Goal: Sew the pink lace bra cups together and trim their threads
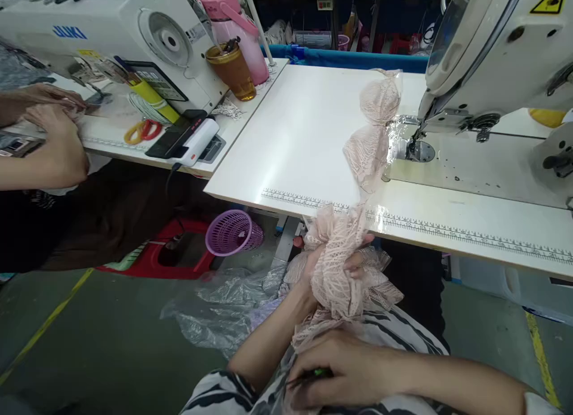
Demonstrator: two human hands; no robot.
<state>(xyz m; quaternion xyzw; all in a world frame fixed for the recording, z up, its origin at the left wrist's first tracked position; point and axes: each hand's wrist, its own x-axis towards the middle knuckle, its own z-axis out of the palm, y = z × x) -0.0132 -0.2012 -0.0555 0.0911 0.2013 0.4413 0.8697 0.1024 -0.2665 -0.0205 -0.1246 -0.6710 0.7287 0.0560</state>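
Observation:
My left hand (314,266) is closed around a bunched strip of pale pink lace (338,277) above my lap, and the lace hides much of the palm and fingers. From there the lace runs up over the table edge to a flat, scalloped length of lace (380,98) beside the needle and presser foot (418,149). Lower down, my right hand (344,367) is curled against my lap by the trailing lace. A small dark tool with a green part (319,373) shows between its fingers; its exact kind is hidden.
A white sewing machine (501,57) stands at the right of the white table (304,122). At left, a co-worker's hands (51,107) work at another machine (98,27). Scissors (143,131), a brown cup (233,71) and a pink bottle (242,45) stand nearby. A purple basket (233,233) sits below.

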